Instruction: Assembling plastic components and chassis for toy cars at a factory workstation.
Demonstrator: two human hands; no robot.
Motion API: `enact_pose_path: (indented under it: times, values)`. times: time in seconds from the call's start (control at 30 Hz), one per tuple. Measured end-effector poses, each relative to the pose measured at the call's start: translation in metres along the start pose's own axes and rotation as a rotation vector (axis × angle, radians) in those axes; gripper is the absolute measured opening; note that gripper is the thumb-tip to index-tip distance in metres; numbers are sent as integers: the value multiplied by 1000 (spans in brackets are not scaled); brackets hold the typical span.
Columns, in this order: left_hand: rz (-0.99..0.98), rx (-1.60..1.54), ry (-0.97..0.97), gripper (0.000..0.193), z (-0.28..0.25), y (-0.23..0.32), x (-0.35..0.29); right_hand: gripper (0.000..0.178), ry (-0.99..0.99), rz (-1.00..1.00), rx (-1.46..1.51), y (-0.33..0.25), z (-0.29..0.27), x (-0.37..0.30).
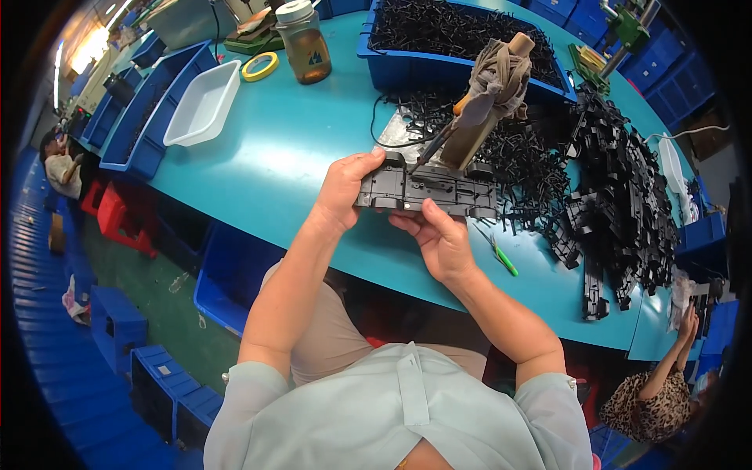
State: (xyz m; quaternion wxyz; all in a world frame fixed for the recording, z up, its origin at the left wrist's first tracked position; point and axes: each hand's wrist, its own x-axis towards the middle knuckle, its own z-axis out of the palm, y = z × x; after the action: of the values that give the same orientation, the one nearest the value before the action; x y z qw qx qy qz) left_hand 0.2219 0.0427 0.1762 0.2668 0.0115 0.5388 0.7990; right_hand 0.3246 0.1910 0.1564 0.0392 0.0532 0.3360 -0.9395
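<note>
Between my hands is a long black plastic chassis-like part (450,193), its moulded inner side facing up. My left hand (348,184) grips its left end, thumb on top. My right hand (440,239) holds the near edge, thumb against it and fingers underneath. A slim rod-like tool (433,149) with an orange section, possibly a soldering iron, is bound by cloth (499,82) to a wooden post (470,145) just beyond the part. Its tip points down at the part; whether they touch I cannot tell.
Loose small black pieces (529,160) lie beyond the part, with more in a blue bin (376,66). Black plastic parts (619,204) are heaped at right. Green-handled tweezers (504,257) lie near my right hand. A white tray (205,106), tape roll (260,66) and bottle (303,47) stand at left.
</note>
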Motion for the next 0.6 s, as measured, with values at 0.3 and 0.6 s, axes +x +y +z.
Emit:
enact_pose_path:
  times: [0.3,0.6]
  values:
    - [-36,2,-3,29,-1,1,7,30,35,-23,-46,1,2,0]
    - [-69,-34,-44,27,-5,5,16,29,77,-5,-43,0,2,6]
